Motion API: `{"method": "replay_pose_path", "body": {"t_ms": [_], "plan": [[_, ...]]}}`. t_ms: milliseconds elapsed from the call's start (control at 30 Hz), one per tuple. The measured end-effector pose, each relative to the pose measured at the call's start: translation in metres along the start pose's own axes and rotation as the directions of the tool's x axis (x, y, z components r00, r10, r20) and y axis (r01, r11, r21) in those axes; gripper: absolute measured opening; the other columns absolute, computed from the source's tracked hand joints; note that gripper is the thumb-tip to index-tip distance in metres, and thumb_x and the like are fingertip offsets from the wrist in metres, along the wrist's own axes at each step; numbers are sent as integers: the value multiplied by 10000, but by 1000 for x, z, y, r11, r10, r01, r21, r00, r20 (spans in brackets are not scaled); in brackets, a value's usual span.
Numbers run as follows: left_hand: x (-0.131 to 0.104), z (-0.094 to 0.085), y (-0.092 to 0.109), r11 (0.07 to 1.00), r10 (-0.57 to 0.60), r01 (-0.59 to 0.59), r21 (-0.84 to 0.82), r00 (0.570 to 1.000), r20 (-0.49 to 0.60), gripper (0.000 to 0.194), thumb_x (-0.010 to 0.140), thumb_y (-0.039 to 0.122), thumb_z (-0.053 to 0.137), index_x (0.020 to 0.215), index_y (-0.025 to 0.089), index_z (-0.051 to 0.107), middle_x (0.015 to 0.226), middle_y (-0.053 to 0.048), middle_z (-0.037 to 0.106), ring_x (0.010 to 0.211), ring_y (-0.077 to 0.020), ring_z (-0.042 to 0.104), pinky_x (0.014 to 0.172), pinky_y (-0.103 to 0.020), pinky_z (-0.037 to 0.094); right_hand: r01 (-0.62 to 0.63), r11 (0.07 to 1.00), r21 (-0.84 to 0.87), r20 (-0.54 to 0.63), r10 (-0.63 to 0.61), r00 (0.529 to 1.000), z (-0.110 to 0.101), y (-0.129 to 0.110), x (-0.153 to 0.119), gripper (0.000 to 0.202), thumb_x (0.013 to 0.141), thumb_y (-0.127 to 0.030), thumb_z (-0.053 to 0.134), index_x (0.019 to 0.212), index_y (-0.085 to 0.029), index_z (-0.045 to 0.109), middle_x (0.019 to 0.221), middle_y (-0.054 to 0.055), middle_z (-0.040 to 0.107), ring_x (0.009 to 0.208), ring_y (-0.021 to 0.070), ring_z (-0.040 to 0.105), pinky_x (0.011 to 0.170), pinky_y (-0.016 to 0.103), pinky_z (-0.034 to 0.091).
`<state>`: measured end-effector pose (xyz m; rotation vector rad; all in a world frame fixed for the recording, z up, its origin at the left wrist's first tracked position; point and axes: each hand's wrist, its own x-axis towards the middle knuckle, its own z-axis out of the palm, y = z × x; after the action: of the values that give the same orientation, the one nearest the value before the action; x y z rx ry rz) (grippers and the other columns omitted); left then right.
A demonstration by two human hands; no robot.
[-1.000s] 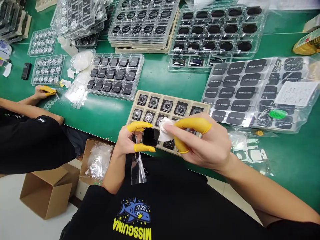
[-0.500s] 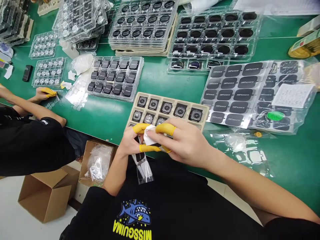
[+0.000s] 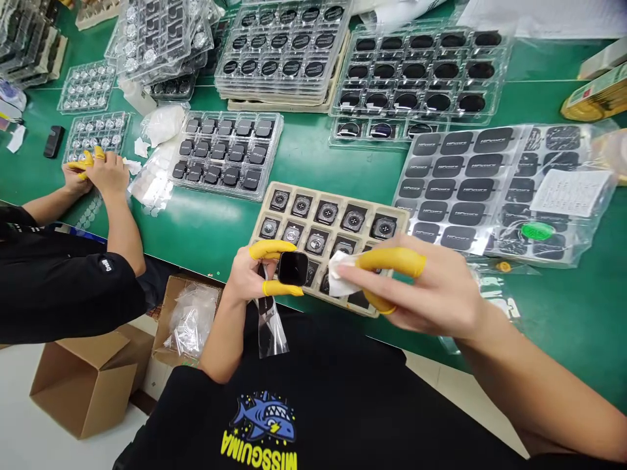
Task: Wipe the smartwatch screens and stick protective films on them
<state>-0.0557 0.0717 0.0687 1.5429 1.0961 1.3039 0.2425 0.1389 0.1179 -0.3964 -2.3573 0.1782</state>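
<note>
Between the yellow-cotted thumb and finger of my left hand (image 3: 252,271) is a smartwatch body (image 3: 293,268), its glossy black screen facing up. A clear plastic film strip (image 3: 272,329) hangs below that hand; where it is attached is hidden. My right hand (image 3: 421,281), also in yellow finger cots, pinches a crumpled white wipe (image 3: 341,274) to the right of the watch, apart from it. Behind and under both hands lies a beige tray (image 3: 336,192) with watch bodies in its pockets, several showing their sensor backs. My right hand covers part of its right side.
A clear tray of black square pieces (image 3: 225,150) stands behind left. Stacked clear trays of black discs (image 3: 279,42) are at the back. Printed film sheets (image 3: 455,183) lie at right. A co-worker's hands (image 3: 98,170) work at far left. Cardboard box (image 3: 83,385) on the floor.
My right hand has drawn the wipe off the watch and moved right, uncovering the black screen. The co-worker's second hand has come in beside the first.
</note>
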Motion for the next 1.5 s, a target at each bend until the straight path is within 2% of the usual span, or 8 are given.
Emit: {"method": "replay_pose_path", "body": {"t_ms": [267,433,633,767,967,1167,1367,1500], "plan": [[5,11,1,989,127,-133,71,989,79,588,794,580,1003,1229,211,861,527,98,527,434,-66,447,461,-200,436,120,992,46,20,-121,992,24,-26,27,233,1151,-105,544,1276,-120,741,919,43,816,850,209,720,684,367,538],[2,15,-3,996,62,-63,70,998,18,654,660,618,1065,1113,189,868,584,60,634,455,-82,521,450,-206,470,136,985,-109,19,-135,991,26,-17,37,241,1129,-99,563,1255,-80,767,909,74,809,839,236,697,639,381,517],[-3,3,-2,999,-36,36,-4,991,-130,688,637,563,1093,1177,201,867,590,58,631,495,-118,623,540,-244,608,-35,981,-190,-16,33,999,24,1,11,314,1015,1,590,1249,-139,746,898,84,757,787,213,618,578,318,499],[1,2,2,1000,27,-28,-8,995,-99,727,602,539,1114,1205,212,873,626,37,691,507,-119,642,538,-230,610,-201,978,-53,-144,192,971,19,-8,-2,460,961,29,683,1335,-235,732,963,52,742,781,186,635,618,313,528],[5,7,2,998,56,-57,-33,998,-28,723,659,540,1089,1257,202,862,686,14,752,503,-104,625,527,-218,582,-227,973,29,-176,229,958,23,-19,13,524,969,-24,709,1408,-306,755,985,47,766,801,208,679,674,352,559],[-2,5,-3,1000,-8,8,-3,1000,-18,791,622,605,1088,1247,180,858,685,-3,739,554,-137,667,577,-255,598,-57,995,88,-18,59,998,32,-15,30,403,1075,-102,623,1427,-249,752,1026,79,782,852,217,636,716,355,520],[-2,2,-2,997,-77,77,4,996,-42,737,583,588,1107,1155,193,864,594,58,625,452,-80,490,424,-214,436,56,986,159,195,-87,977,10,-2,25,327,1077,-75,551,1301,-202,753,914,61,740,798,215,590,671,349,464],[-1,1,-3,997,-81,80,-22,996,-45,782,557,622,1104,1154,178,864,588,50,612,477,-112,553,444,-232,477,16,1000,10,114,-17,993,-5,6,11,369,1033,-68,610,1330,-249,734,951,66,766,796,226,609,632,353,450]]}}
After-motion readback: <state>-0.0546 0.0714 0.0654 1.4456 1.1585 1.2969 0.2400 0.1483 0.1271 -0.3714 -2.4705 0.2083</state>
